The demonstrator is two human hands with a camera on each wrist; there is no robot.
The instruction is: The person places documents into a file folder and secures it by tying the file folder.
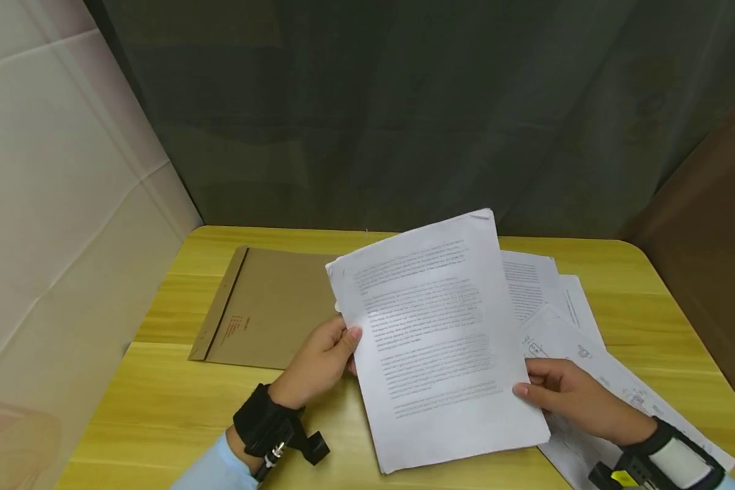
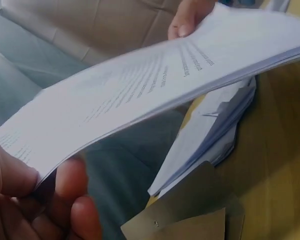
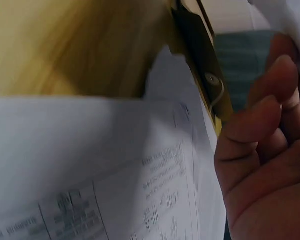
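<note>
A stack of printed white pages (image 1: pixel 435 340) is held tilted above the yellow wooden table (image 1: pixel 159 395). My left hand (image 1: pixel 321 361) grips its left edge, thumb on top. My right hand (image 1: pixel 563 395) pinches its right edge, thumb on the top sheet. The left wrist view shows the stack (image 2: pixel 155 85) from below, with my left thumb (image 2: pixel 10 175) on top and fingers (image 2: pixel 72 185) under it, and the right thumb (image 2: pixel 187 20) at the far edge. The right wrist view shows my right fingers (image 3: pixel 260 130) curled above loose sheets (image 3: pixel 90 165).
A brown paper envelope (image 1: pixel 269 309) lies flat on the table behind my left hand. More loose printed sheets (image 1: pixel 563 320) are spread on the table at the right. A dark curtain (image 1: pixel 404 102) hangs behind the table, and a pale wall (image 1: pixel 49 204) stands at left.
</note>
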